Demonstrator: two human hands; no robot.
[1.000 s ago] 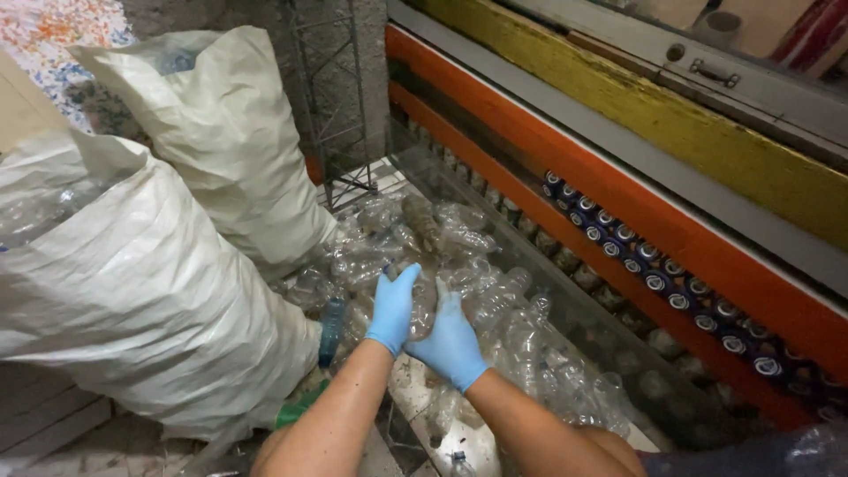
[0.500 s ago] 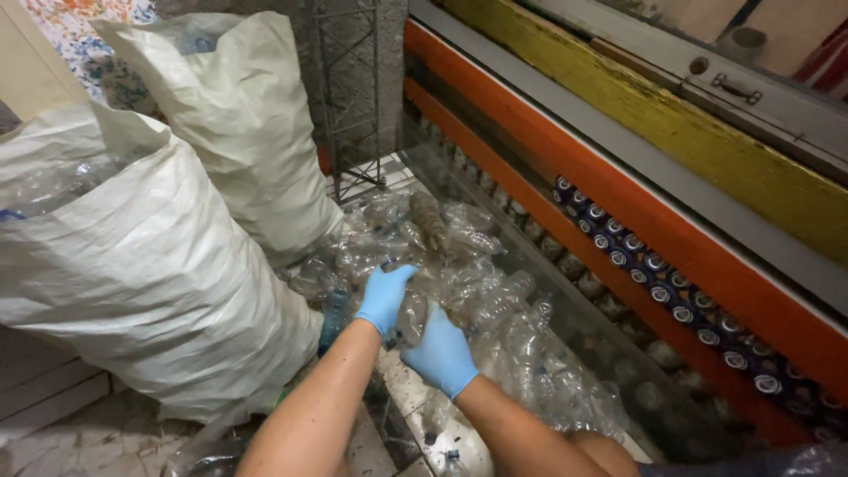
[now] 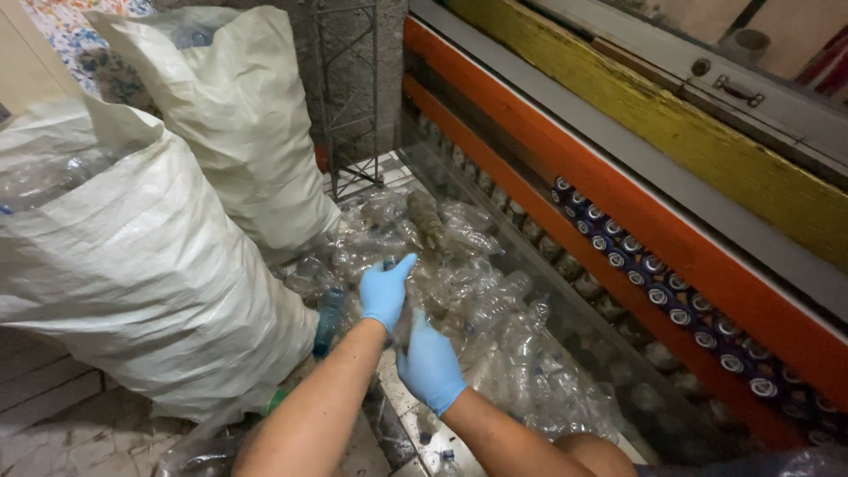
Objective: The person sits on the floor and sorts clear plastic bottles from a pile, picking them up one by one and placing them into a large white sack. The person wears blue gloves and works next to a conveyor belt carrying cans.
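Clear plastic bottle (image 3: pixel 408 311) gripped between gloved left hand (image 3: pixel 385 291) and right hand (image 3: pixel 430 364); could slip into loose bottle pile (image 3: pixel 495 309) below.

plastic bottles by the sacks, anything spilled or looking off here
Yes: clear plastic bottles, many crushed, lie in a loose heap on the floor beside the white sacks, not inside them. Both gloved hands, left and right, are in the pile.
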